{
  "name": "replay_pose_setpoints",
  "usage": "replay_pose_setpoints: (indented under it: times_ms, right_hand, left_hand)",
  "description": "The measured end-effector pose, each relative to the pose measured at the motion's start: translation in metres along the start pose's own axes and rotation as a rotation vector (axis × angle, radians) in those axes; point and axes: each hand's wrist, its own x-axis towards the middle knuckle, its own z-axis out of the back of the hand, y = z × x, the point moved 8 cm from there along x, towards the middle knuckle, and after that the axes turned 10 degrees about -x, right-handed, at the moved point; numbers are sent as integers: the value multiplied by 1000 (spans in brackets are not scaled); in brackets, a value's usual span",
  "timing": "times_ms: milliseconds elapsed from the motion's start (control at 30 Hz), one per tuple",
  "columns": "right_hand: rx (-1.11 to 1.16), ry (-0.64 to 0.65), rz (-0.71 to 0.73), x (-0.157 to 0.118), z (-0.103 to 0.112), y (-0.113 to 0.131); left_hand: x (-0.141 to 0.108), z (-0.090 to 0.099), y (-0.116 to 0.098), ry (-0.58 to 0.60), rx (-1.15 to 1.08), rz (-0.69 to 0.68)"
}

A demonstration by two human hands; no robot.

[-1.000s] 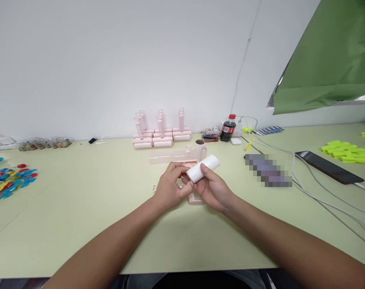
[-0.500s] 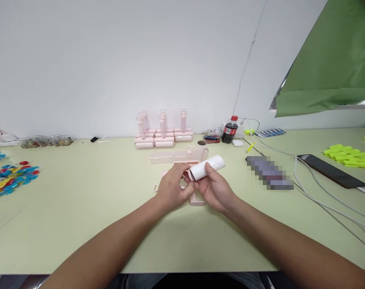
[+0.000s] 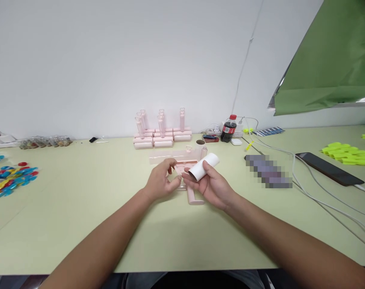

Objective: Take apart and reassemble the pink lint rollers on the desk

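My right hand (image 3: 215, 188) is closed around a white paper roll (image 3: 204, 166), tilted up to the right, its hollow brown core end facing my left hand. My left hand (image 3: 163, 179) is just left of the roll and apart from it, fingers curved and thumb spread, with nothing visible between them. Behind and below the hands lie pale pink plastic parts: a shallow open tray (image 3: 186, 163) and an L-shaped handle piece (image 3: 195, 199), both partly covered by my hands. A long translucent pink cover (image 3: 161, 156) lies farther back.
Several assembled pink lint rollers (image 3: 162, 140) stand by the wall. Right of them are another upright roll (image 3: 200, 145), a cola bottle (image 3: 229, 129), a phone (image 3: 329, 168) and white cables (image 3: 296, 160). Colourful plastic pieces (image 3: 13, 176) lie far left, yellow-green ones (image 3: 346, 153) far right.
My left hand has come away from the roll's end and moved left, its fingers parting. The roll, still in my right hand, has shifted slightly left and its core end now shows.
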Motion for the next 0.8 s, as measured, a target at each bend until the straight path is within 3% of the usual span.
replay_pose_setpoints:
  times_ms: [167, 300, 633, 800]
  right_hand:
    - [-93, -92, 9, -1, 6, 0]
    - [-230, -114, 35, 0, 10, 0]
    - [-802, -79, 320, 1, 10, 18]
    - [-953, -57, 400, -1, 4, 24]
  left_hand:
    - [7, 39, 50, 74, 204, 352]
    - [-1, 47, 75, 301, 354, 555]
    - [-9, 39, 75, 469, 498, 611]
    - [-6, 34, 69, 428, 456, 561]
